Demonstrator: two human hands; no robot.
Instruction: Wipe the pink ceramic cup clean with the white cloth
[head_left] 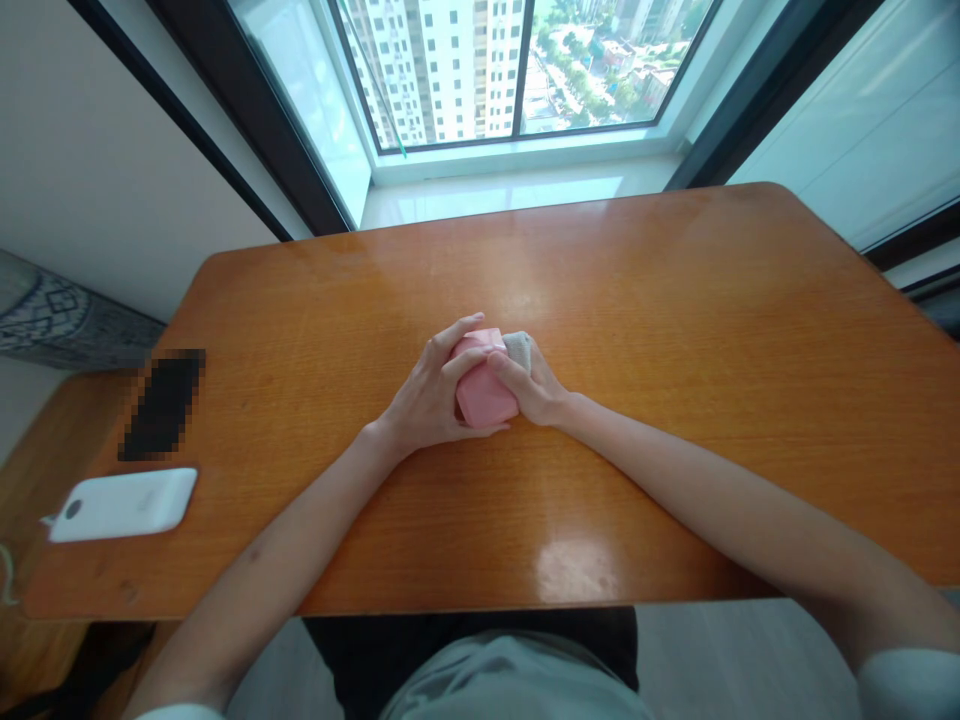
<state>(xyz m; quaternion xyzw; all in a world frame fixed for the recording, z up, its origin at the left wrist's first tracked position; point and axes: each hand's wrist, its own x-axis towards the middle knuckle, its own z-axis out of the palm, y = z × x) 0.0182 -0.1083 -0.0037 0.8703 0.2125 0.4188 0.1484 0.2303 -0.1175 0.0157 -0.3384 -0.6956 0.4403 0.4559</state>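
Note:
Over the middle of the wooden table [712, 330], a small pink box-like case [489, 398] with rounded edges is between my two hands. My left hand [421, 392] is closed around its left side, with fingers over the top and the thumb along the near edge. From the right, my right hand [541, 390] grips a folded pale grey cloth [517, 348] against the far right side of the case. The right thumb lies on top of the case. The right fingers are mostly hidden behind the cloth and case, and the underside of the case cannot be seen.
At the table's left edge lies a white rounded device [124, 505], with a dark blurred-out rectangle [163, 405] beyond it. A patterned grey fabric item [67, 315] stands off the table's left side. The window sill [510, 195] borders the far edge.

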